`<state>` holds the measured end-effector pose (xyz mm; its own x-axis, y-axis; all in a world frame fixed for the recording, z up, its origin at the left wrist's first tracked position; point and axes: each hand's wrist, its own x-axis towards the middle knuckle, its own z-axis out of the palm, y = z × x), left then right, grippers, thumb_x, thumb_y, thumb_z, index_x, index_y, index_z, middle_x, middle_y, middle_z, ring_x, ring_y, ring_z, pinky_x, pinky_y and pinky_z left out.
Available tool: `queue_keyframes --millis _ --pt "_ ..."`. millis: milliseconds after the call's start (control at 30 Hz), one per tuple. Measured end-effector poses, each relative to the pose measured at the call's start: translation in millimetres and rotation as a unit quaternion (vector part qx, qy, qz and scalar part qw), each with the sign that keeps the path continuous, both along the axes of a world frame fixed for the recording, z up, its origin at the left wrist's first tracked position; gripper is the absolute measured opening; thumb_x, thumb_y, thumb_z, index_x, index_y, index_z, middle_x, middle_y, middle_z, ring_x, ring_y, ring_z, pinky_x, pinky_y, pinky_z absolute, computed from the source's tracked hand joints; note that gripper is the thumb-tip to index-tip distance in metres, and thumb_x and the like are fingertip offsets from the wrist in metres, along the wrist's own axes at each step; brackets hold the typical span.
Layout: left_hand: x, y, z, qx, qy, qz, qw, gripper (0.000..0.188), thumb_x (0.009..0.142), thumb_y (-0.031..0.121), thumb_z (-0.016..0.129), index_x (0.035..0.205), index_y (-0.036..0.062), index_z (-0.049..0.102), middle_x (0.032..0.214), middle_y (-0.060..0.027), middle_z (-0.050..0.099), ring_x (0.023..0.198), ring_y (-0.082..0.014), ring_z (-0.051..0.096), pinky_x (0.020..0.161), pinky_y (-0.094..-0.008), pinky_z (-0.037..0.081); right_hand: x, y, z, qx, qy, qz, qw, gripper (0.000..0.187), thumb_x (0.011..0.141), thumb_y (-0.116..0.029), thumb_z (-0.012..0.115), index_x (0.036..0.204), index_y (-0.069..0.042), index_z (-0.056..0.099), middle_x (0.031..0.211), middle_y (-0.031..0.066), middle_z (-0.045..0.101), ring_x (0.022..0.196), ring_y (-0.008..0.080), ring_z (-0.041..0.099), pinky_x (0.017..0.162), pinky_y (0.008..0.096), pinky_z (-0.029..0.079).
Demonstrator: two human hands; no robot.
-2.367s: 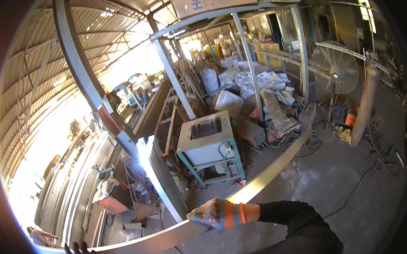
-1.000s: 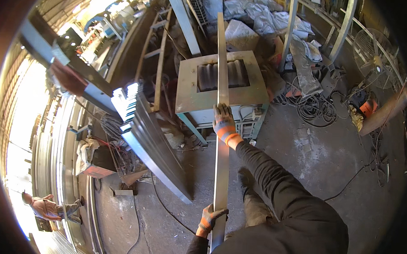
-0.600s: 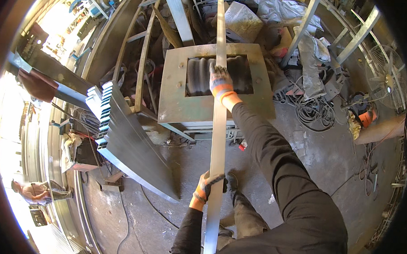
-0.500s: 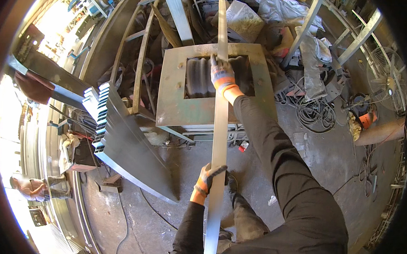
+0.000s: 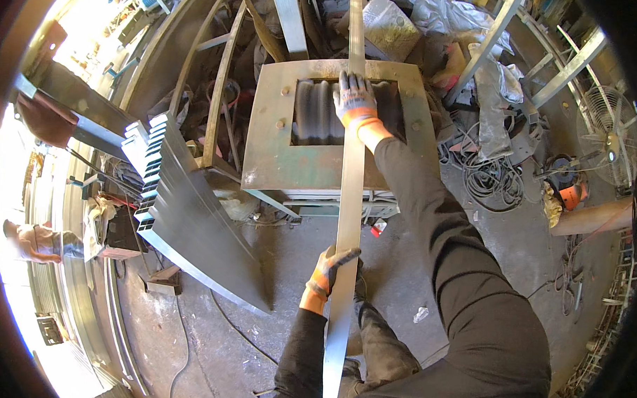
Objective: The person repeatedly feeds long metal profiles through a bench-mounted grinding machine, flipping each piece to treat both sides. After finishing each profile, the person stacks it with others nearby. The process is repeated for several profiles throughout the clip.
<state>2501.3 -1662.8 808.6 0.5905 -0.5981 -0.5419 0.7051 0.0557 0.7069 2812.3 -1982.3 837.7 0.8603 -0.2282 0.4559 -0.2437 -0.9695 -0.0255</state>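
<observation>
L hand [image 5: 324,271] gripping long, smooth flat metal bar [image 5: 351,193], R hand [image 5: 355,100] palm-down atop, nr scuffed sq. machine [image 5: 288,166].

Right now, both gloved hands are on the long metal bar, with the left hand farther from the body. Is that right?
Not quite: the head view shows the right hand farther from the body and the left hand nearer. Both are on the long metal bar, as you say.
</observation>
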Motion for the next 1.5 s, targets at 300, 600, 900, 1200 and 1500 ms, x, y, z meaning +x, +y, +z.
queue_keyframes --millis 300,600,900,1200,1500 --pt "-177.4 137.1 2.7 0.004 -0.096 -0.027 0.995 0.033 0.106 0.024 0.081 0.123 -0.0028 0.073 0.097 -0.0133 0.079 0.079 -0.0254 0.078 0.072 -0.0407 0.064 -181.3 137.5 26.4 0.067 0.127 -0.076 0.987 0.075 0.110 -0.039 0.053 0.178 -0.009 0.044 0.187 0.0167 0.038 0.173 0.0404 0.033 0.138 0.0731 0.021" --pt "-406.1 322.2 9.8 0.070 0.028 -0.052 0.996 0.032 0.105 0.023 0.083 0.127 -0.0002 0.081 0.111 -0.0099 0.083 0.096 -0.0207 0.080 0.084 -0.0366 0.064 -418.3 319.8 28.6 0.069 0.160 -0.088 0.981 0.077 0.108 -0.038 0.056 0.178 -0.009 0.043 0.190 0.0145 0.034 0.175 0.0388 0.032 0.134 0.0793 0.021" --pt "-637.0 456.3 18.5 0.068 0.070 -0.017 0.995 0.032 0.107 0.014 0.077 0.138 0.0055 0.084 0.132 -0.0137 0.082 0.117 -0.0229 0.079 0.103 -0.0352 0.061 -634.8 455.7 43.8 0.097 0.202 -0.081 0.971 0.082 0.106 -0.038 0.059 0.181 -0.010 0.038 0.192 0.0141 0.030 0.177 0.0372 0.027 0.132 0.0803 0.024" --pt "-881.9 546.9 15.3 0.087 0.079 0.016 0.993 0.058 0.110 0.039 0.081 0.147 -0.0048 0.072 0.128 -0.0103 0.079 0.115 -0.0181 0.074 0.100 -0.0335 0.059 -870.5 554.7 41.9 0.113 0.190 -0.052 0.974 0.084 0.106 -0.037 0.059 0.182 -0.009 0.035 0.192 0.0168 0.028 0.177 0.0409 0.023 0.133 0.0758 0.028" --pt "-1056.0 643.6 11.1 0.096 0.031 -0.013 0.995 0.039 0.116 0.031 0.073 0.133 -0.0039 0.076 0.110 -0.0167 0.084 0.094 -0.0259 0.081 0.085 -0.0393 0.064 -1046.8 649.3 63.0 0.110 0.198 -0.053 0.973 0.082 0.108 -0.038 0.059 0.181 -0.009 0.036 0.192 0.0163 0.029 0.177 0.0408 0.025 0.132 0.0723 0.032"
